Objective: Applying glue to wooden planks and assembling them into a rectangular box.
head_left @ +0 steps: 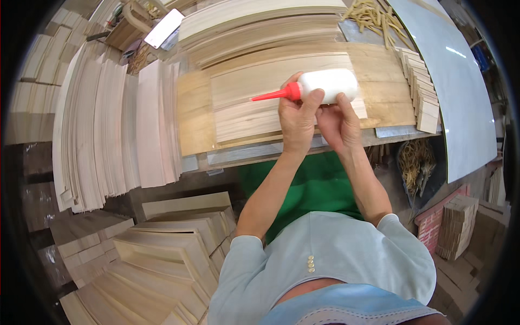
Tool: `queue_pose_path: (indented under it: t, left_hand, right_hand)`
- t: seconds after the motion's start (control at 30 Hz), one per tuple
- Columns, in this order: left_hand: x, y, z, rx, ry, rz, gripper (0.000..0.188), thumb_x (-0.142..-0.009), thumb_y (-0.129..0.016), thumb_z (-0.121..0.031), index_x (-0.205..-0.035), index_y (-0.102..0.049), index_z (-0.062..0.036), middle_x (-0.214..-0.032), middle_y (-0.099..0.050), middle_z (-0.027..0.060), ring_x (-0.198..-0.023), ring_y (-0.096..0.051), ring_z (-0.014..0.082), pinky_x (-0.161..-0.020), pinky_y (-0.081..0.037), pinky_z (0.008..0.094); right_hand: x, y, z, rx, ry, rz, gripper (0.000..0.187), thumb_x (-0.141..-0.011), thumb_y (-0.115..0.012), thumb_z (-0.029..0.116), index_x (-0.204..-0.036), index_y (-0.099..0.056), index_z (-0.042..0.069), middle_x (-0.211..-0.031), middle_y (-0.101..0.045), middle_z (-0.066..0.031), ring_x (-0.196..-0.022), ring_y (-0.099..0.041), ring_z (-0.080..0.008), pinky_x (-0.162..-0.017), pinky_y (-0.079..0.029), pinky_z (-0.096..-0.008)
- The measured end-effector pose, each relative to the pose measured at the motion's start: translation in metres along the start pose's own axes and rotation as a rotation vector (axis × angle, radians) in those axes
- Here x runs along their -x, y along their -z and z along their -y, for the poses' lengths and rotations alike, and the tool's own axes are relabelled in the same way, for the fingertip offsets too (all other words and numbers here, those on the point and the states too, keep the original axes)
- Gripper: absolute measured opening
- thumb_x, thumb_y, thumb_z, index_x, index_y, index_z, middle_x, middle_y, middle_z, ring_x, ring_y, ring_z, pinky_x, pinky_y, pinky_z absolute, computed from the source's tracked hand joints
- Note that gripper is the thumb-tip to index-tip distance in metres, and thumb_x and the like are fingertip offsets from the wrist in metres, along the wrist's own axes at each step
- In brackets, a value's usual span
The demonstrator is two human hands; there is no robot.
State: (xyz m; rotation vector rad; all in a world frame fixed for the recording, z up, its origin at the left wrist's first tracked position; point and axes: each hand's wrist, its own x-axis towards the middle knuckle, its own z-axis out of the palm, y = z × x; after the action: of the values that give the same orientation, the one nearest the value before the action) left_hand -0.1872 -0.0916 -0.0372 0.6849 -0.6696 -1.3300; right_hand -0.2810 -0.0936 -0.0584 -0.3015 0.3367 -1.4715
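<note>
Head view: left hand (297, 123) and right hand (343, 125) grip a white bottle (329, 85), red nozzle (274, 95) pointing left above boards (244, 120).

In the upper middle, the white bottle (331, 85) looks smooth plastic, its red nozzle (271, 96) plastic too. The boards (246, 116) behind are matt, grained wood; the shirt (346, 249) at lower centre, matt cloth; the panel (460, 86) at upper right, smooth and glossy.

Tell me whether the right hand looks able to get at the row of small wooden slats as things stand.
Likely yes. The right hand holds the white bottle, but the left hand grips it too, and only bare board seems to lie between the right hand and the small slats.
</note>
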Motion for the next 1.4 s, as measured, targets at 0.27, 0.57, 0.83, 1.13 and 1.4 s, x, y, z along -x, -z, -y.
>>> queue_pose_path:
  t: [0.27, 0.57, 0.83, 1.13, 1.4]
  left_hand:
    - [-0.015, 0.095, -0.055, -1.642, -0.189, 0.569, 0.096, -0.058, -0.084, -0.04, -0.137, -0.041, -0.0061, -0.148, -0.024, 0.0217, -0.14, -0.018, 0.0374, -0.112, -0.02, 0.0479]
    - [-0.023, 0.114, -0.063, -1.759, -0.05, 0.635, 0.099, -0.056, -0.081, -0.05, -0.139, -0.043, -0.0141, -0.149, -0.026, 0.0178, -0.141, -0.017, 0.0344, -0.113, -0.015, 0.0481]
    - [-0.029, 0.126, -0.052, -1.782, -0.031, 0.604, 0.097, -0.055, -0.081, -0.052, -0.137, -0.045, -0.0165, -0.146, -0.032, 0.0154, -0.139, -0.021, 0.0344, -0.111, -0.018, 0.0488]
    - [-0.027, 0.129, -0.055, -1.698, -0.183, 0.568, 0.095, -0.053, -0.081, -0.05, -0.136, -0.047, -0.0185, -0.147, -0.032, 0.0131, -0.139, -0.022, 0.034, -0.111, -0.02, 0.048]
    - [-0.023, 0.128, -0.053, -1.647, -0.155, 0.54, 0.095, -0.053, -0.082, -0.046, -0.137, -0.046, -0.0213, -0.148, -0.031, 0.0111, -0.139, -0.021, 0.0318, -0.112, -0.018, 0.0464]
  right_hand:
    - [-0.021, 0.014, 0.046, 0.146, -0.08, 0.035, 0.051, -0.09, -0.061, 0.022, -0.132, -0.04, 0.003, -0.13, -0.05, -0.0153, -0.123, -0.048, -0.0317, -0.1, -0.043, -0.0556]
    - [-0.058, -0.011, 0.027, 0.377, -0.133, 0.144, 0.05, -0.087, -0.064, 0.018, -0.129, -0.042, 0.0, -0.121, -0.056, -0.0128, -0.115, -0.054, -0.0277, -0.096, -0.048, -0.051]
    - [-0.091, -0.024, 0.002, 0.523, -0.137, 0.174, 0.054, -0.081, -0.069, 0.018, -0.127, -0.046, 0.0, -0.121, -0.057, -0.0114, -0.113, -0.055, -0.0237, -0.094, -0.047, -0.0446]
    - [-0.133, -0.048, -0.056, 0.638, -0.048, 0.256, 0.059, -0.078, -0.075, 0.013, -0.126, -0.043, 0.001, -0.112, -0.057, -0.0113, -0.102, -0.059, -0.0206, -0.082, -0.053, -0.0337]
    - [-0.133, -0.055, -0.1, 0.781, 0.066, 0.23, 0.067, -0.074, -0.078, 0.014, -0.127, -0.04, -0.001, -0.116, -0.055, -0.0109, -0.105, -0.056, -0.0186, -0.086, -0.05, -0.0312]
